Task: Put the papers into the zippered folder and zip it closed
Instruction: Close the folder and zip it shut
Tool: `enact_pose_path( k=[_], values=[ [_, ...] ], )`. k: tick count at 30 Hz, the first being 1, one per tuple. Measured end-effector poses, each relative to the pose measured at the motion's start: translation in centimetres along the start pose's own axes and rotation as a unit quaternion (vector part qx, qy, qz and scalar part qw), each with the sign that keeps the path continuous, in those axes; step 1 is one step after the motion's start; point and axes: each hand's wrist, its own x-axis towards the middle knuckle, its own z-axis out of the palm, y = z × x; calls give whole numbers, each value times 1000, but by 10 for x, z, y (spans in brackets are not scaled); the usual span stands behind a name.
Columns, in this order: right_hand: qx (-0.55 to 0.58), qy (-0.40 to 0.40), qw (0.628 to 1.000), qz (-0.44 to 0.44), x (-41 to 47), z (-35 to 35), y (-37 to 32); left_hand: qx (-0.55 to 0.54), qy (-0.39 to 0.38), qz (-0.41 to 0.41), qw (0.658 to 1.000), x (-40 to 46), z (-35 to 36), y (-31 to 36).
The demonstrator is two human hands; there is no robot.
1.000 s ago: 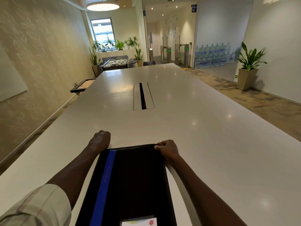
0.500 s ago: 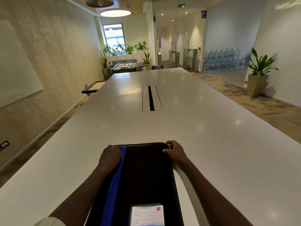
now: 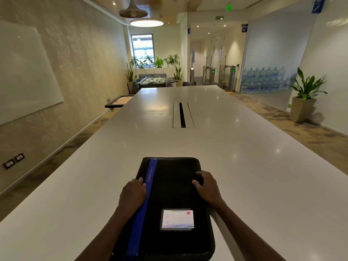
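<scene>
Zippered folder (image 3: 169,193) lying flat on worktop (image 3: 244,157) near edge. Left hand (image 3: 132,194) resting on folder's left side, right hand (image 3: 207,187) on right edge. Label card (image 3: 178,219) sitting between wrists.

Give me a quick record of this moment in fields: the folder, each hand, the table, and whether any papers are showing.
folder: black zippered folder with a blue stripe and a label card, lying flat and closed
left hand: left hand rests on the folder's left edge, over the stripe
right hand: right hand grips the folder's right edge, fingers curled
table: long white table
papers: none visible outside the folder
zipper state: cannot tell
</scene>
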Motion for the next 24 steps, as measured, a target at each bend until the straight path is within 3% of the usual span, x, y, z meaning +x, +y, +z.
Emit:
enact_pose_path(
  k=[9, 24],
  values=[
    [-41, 0, 999, -7, -53, 1, -7, -47, -2, -22, 999, -59, -4, -3],
    [-89, 55, 993, 58, -112, 6, -20, -153, 16, -57, 987, -102, -9, -16]
  ],
)
